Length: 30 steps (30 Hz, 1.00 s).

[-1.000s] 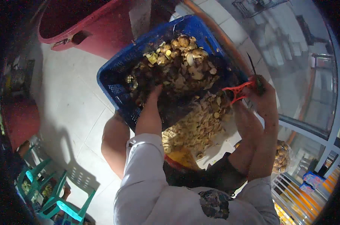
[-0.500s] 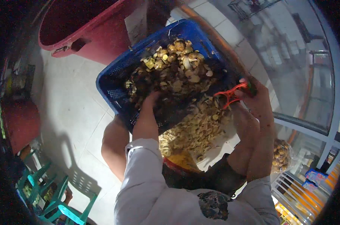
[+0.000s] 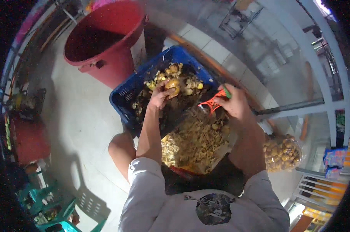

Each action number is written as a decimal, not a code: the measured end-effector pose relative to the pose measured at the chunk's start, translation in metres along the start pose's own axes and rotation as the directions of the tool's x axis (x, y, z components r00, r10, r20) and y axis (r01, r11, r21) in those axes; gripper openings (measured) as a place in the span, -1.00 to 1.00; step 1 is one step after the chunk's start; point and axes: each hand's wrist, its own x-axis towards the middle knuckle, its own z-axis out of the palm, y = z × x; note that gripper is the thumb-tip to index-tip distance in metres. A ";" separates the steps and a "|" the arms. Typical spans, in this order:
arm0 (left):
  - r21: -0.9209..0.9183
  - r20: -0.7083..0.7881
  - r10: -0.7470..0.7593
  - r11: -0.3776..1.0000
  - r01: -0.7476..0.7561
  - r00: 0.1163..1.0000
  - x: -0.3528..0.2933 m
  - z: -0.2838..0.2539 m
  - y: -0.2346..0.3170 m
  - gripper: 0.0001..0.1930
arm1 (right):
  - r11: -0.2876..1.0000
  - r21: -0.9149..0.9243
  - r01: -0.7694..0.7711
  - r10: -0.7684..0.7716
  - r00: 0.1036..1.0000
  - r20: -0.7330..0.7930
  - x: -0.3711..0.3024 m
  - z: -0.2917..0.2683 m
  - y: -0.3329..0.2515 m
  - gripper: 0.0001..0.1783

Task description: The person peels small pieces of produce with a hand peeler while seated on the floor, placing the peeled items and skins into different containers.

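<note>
My left hand (image 3: 160,96) is closed round a yellow-brown potato (image 3: 172,87), held up over the blue crate (image 3: 122,110). Fingers of my right hand (image 3: 233,101) wrap the green handle of an orange peeler (image 3: 212,103), whose head points left toward the potato without touching it. Inside the crate lie several more potatoes (image 3: 174,70) among pale scraps, with a dark, shadowed part nearer me. Between my legs, a heap of pale peelings (image 3: 196,141) fills a container with a red rim (image 3: 181,171).
Beyond the crate, to the left, stands a large red bin (image 3: 109,65). A clear bag of potatoes (image 3: 283,152) sits by my right forearm. Green plastic chairs (image 3: 63,214) are at lower left. Glass panels in a grey frame (image 3: 298,110) bound the right side.
My left hand has come up from the crate's dark part with a potato in it. My right hand has moved left with the peeler. The view has shifted, showing more of the red bin.
</note>
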 end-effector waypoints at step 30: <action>-0.276 0.062 0.008 0.961 0.009 0.998 -0.143 0.112 -0.010 -0.61 | 0.914 -0.394 -0.096 0.092 0.995 -0.029 -0.070 0.016 -0.007 -0.72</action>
